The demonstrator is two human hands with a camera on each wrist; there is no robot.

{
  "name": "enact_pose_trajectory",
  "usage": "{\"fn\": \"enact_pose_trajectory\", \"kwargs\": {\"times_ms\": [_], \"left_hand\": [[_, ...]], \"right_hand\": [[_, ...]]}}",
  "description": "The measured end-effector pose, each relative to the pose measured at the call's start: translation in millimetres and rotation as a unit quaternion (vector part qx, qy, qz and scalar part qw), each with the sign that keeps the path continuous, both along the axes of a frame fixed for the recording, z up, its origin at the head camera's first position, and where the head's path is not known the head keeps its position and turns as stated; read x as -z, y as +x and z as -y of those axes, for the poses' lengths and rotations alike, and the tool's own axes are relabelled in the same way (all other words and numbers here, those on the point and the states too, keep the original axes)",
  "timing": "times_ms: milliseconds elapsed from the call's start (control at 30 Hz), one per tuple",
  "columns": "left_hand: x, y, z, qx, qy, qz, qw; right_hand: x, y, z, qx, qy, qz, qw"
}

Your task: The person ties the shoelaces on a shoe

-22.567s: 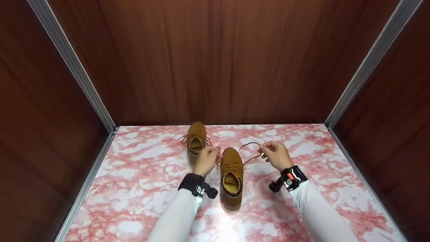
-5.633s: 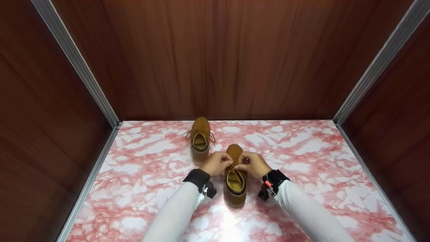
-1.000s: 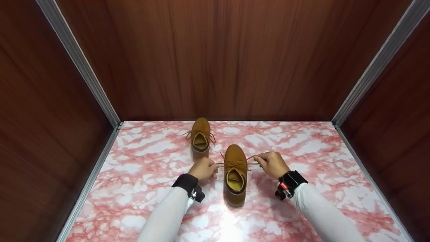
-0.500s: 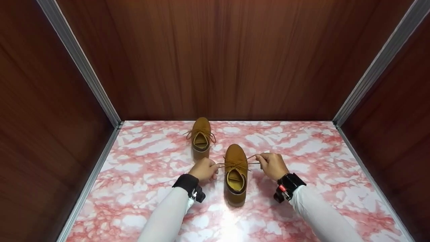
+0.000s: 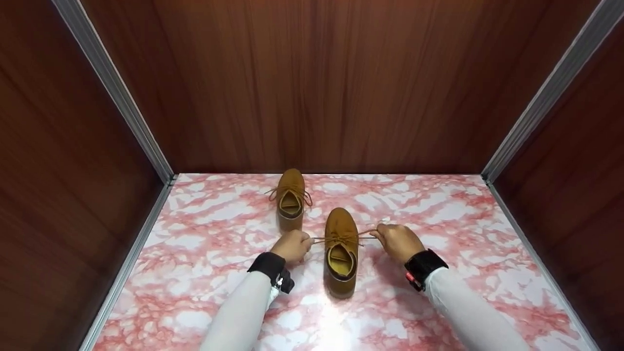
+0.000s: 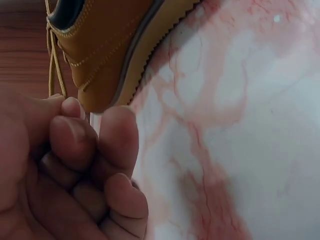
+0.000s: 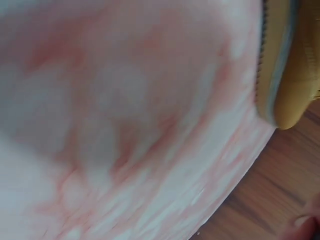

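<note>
A tan lace-up shoe (image 5: pixel 340 222) stands upright, toe toward the back wall, with a bow (image 5: pixel 342 239) tied across its front. Out to its left, my left hand (image 5: pixel 292 246) pinches a loop of the shoelace between thumb and index finger. Two strands of that shoelace (image 6: pixel 59 75) run taut to the fingertips in the left wrist view. On the opposite side my right hand (image 5: pixel 400 242) grips the other loop, also drawn tight. Only a bit of a right fingertip (image 7: pixel 300 225) shows in the right wrist view, so its grip is hidden there.
A matching shoe (image 5: pixel 291 180) with its lace tied in a bow stands farther back to the left. Both are on a pink-and-white marbled tabletop (image 5: pixel 195 297). Dark wood-grain panels (image 5: pixel 312 87) with grey metal corner strips enclose the back and sides.
Earlier my hands held separate lace ends, then met over the shoe's front. Now they are apart at either side with bow loops stretched between. In the last second my right hand has turned slightly.
</note>
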State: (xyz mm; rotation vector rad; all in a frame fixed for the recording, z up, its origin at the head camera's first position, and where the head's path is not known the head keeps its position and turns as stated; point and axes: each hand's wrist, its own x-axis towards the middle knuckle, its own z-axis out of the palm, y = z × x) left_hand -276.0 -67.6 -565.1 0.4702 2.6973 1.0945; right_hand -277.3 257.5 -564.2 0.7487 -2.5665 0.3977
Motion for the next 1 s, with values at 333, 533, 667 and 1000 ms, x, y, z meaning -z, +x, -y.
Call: {"fn": "enact_pose_trajectory", "kwargs": {"times_ms": [333, 533, 667, 1000], "left_hand": [[2.3, -1.1, 3.5, -0.02, -0.003, 0.011, 0.9997], [10.3, 0.1, 9.0, -0.024, 0.036, 0.056, 0.9975], [15.0, 3.9, 9.6, -0.028, 0.061, 0.084, 0.9943], [30.1, 9.8, 3.1, -0.006, 0.146, 0.108, 0.9834]], "right_hand": [[9.1, -6.8, -16, -0.024, 0.019, -0.024, 0.9992], [13.0, -7.6, -16, -0.022, 0.005, -0.008, 0.9997], [16.6, -6.5, -12, 0.002, -0.038, 0.08, 0.996], [37.9, 0.4, -2, 0.042, -0.166, 0.305, 0.9368]]}}
